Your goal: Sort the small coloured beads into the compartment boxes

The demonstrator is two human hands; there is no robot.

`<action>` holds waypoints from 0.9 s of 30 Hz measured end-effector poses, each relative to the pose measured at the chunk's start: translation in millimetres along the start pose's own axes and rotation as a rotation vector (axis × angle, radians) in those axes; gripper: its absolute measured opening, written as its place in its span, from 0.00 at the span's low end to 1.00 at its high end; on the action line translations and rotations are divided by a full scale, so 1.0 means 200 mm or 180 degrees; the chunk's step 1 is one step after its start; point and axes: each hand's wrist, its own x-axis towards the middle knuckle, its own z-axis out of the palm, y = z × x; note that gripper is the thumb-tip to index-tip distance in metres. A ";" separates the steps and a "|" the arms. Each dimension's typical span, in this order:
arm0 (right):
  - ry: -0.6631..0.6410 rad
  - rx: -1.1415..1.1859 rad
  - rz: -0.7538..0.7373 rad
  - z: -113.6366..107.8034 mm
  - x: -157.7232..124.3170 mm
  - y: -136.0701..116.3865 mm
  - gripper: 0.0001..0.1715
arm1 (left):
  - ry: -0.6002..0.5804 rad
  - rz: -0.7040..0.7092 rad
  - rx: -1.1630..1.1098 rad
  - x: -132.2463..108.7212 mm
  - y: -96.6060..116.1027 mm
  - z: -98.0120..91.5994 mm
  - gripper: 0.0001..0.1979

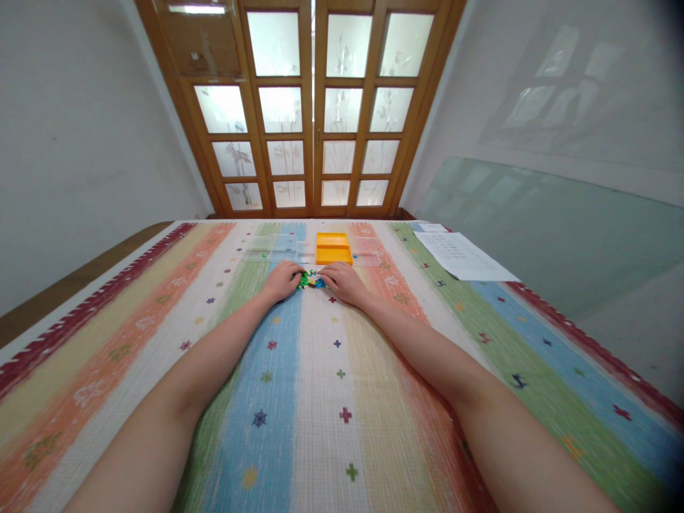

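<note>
A small pile of tiny green, blue and yellow pieces [311,281] lies on the striped tablecloth between my two hands. My left hand [282,281] rests at the pile's left side, fingers curled together with their tips at the green pieces. From the right, my right hand [345,281] reaches over the blue pieces, its fingers bent and close together. Whatever either hand pinches is too small to make out. Just beyond the right hand stands an open yellow box [334,254] with two shallow halves.
Clear plastic trays lie on both sides of the yellow box: the left tray [270,247] has a green piece in it, the right tray [368,251] a blue one. Printed paper sheets [462,255] lie at the far right. Wood-framed glass doors [315,107] stand behind the table.
</note>
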 end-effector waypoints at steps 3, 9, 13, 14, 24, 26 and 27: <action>0.0216 0.0045 0.0285 -0.01 -0.01 0.04 0.18 | -0.0007 0.0062 -0.0018 0.00 0.00 0.00 0.15; 0.0693 0.0134 0.1096 -0.08 0.00 0.12 0.18 | -0.0025 0.0177 -0.0055 -0.01 0.01 -0.01 0.15; 0.0688 0.0200 0.1534 -0.12 0.00 0.15 0.20 | -0.0078 0.0204 -0.0074 -0.01 0.02 -0.01 0.15; 0.0677 0.0198 0.1575 -0.12 0.00 0.15 0.21 | -0.0092 0.0202 -0.0082 -0.01 0.02 -0.01 0.15; 0.0547 0.0209 0.1626 -0.14 -0.01 0.14 0.23 | -0.0147 0.0202 -0.0098 -0.01 0.04 -0.03 0.15; 0.0581 0.0225 0.1457 -0.14 -0.01 0.14 0.23 | -0.0155 0.0139 -0.0084 -0.01 0.04 -0.03 0.15; 0.0615 0.0234 0.1362 -0.15 -0.02 0.14 0.24 | -0.0160 0.0101 -0.0075 -0.01 0.04 -0.03 0.15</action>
